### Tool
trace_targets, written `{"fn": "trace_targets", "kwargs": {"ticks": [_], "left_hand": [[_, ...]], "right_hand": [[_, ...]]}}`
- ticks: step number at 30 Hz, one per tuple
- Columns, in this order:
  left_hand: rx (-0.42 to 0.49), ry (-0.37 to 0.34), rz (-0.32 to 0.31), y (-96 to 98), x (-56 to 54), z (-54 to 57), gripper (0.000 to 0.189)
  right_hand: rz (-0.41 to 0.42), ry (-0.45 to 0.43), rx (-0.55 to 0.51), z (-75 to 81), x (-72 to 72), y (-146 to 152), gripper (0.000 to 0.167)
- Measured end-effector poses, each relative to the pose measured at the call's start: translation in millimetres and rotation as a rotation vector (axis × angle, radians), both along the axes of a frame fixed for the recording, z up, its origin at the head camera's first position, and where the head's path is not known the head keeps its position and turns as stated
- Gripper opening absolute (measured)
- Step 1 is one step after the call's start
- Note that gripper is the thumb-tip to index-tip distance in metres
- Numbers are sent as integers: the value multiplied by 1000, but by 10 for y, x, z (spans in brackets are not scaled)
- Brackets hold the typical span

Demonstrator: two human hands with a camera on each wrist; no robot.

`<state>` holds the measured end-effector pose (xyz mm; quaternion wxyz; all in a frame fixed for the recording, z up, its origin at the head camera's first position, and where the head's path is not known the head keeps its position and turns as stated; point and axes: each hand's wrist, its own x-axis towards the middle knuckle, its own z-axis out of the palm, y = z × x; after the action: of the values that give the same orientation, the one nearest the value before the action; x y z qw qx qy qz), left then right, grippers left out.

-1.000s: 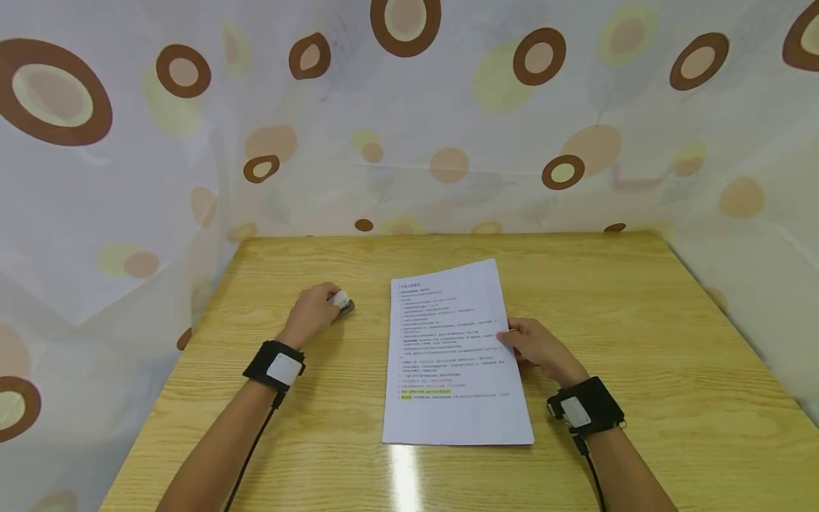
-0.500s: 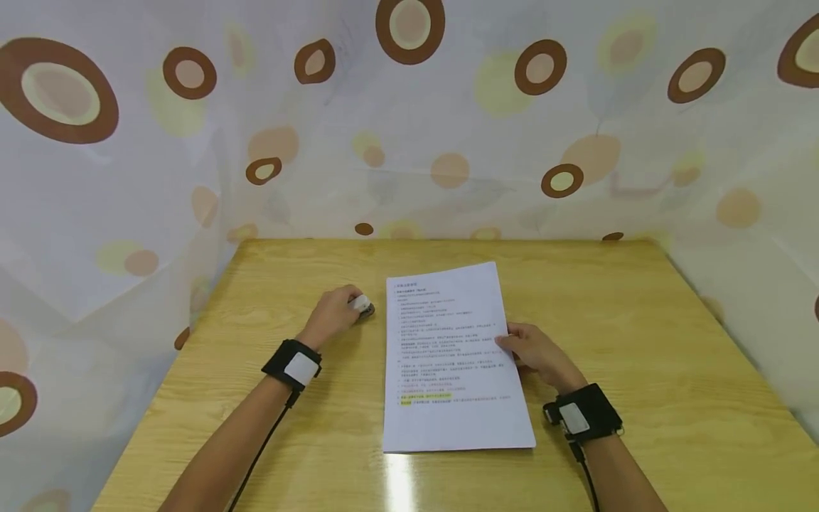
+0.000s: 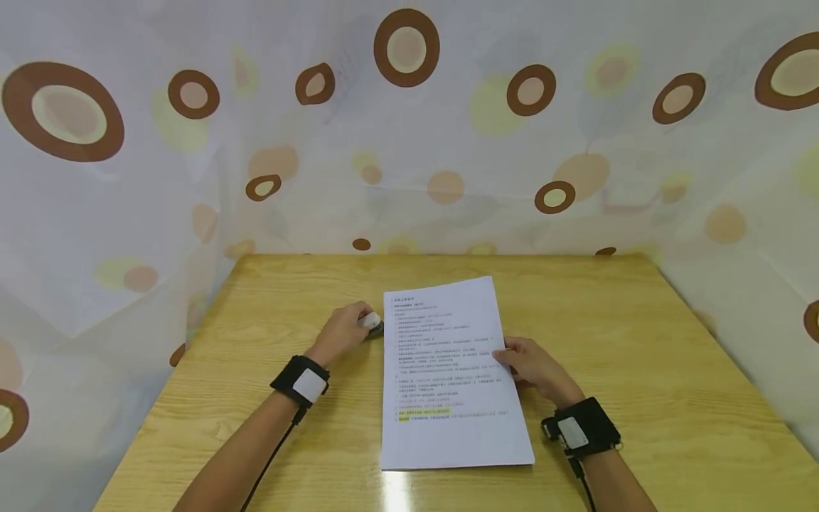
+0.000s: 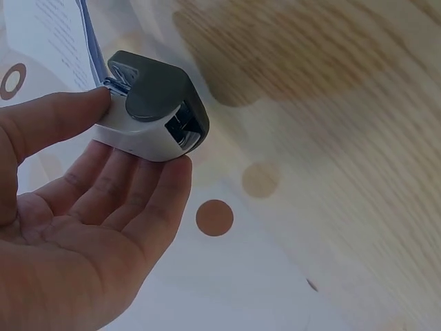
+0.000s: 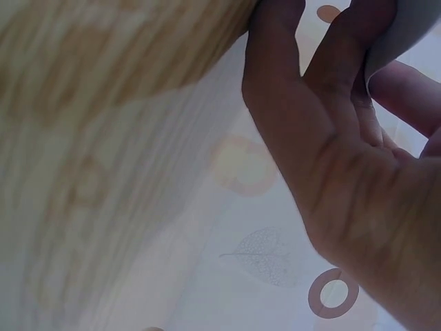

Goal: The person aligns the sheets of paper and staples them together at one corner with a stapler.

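My left hand (image 3: 343, 331) holds a small white and dark grey stapler (image 3: 371, 322) at the upper left edge of a paper stack. In the left wrist view the thumb lies on one side of the stapler (image 4: 160, 114) and the fingers on the other. Lines of print and two yellow-highlighted lines mark the top sheet of the paper stack (image 3: 448, 448). At its right edge my right hand (image 3: 536, 368) pinches the stack, thumb on top and fingers underneath. The right wrist view shows only a curled bit of the paper (image 5: 408, 36) between thumb and fingers.
Beneath everything is a light wooden table (image 3: 640, 341). A white curtain (image 3: 448, 128) with brown and yellow ring shapes hangs behind and along both sides. Black wrist straps (image 3: 301, 380) with cables sit on both forearms.
The left hand has carried the stapler rightward, from apart on the table to the stack's left edge. The right hand keeps its pinch on the paper. The head view has tilted slightly up.
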<state>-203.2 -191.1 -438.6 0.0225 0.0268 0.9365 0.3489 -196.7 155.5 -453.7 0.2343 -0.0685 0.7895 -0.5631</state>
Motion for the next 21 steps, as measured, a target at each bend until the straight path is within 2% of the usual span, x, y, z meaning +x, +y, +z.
{"fn": "trace_targets", "kwargs": {"ticks": [7, 13, 17, 21], "left_hand": [[21, 13, -18, 30, 43, -31, 23], [15, 45, -38, 53, 16, -11, 24], [19, 62, -26, 59, -25, 2, 25], [33, 64, -10, 58, -31, -44, 25]], "right_hand": [[-4, 9, 3, -33, 0, 10, 36], [9, 11, -3, -23, -12, 13, 36], [11, 9, -4, -7, -27, 6, 34], [0, -15, 2, -22, -5, -6, 32]]}}
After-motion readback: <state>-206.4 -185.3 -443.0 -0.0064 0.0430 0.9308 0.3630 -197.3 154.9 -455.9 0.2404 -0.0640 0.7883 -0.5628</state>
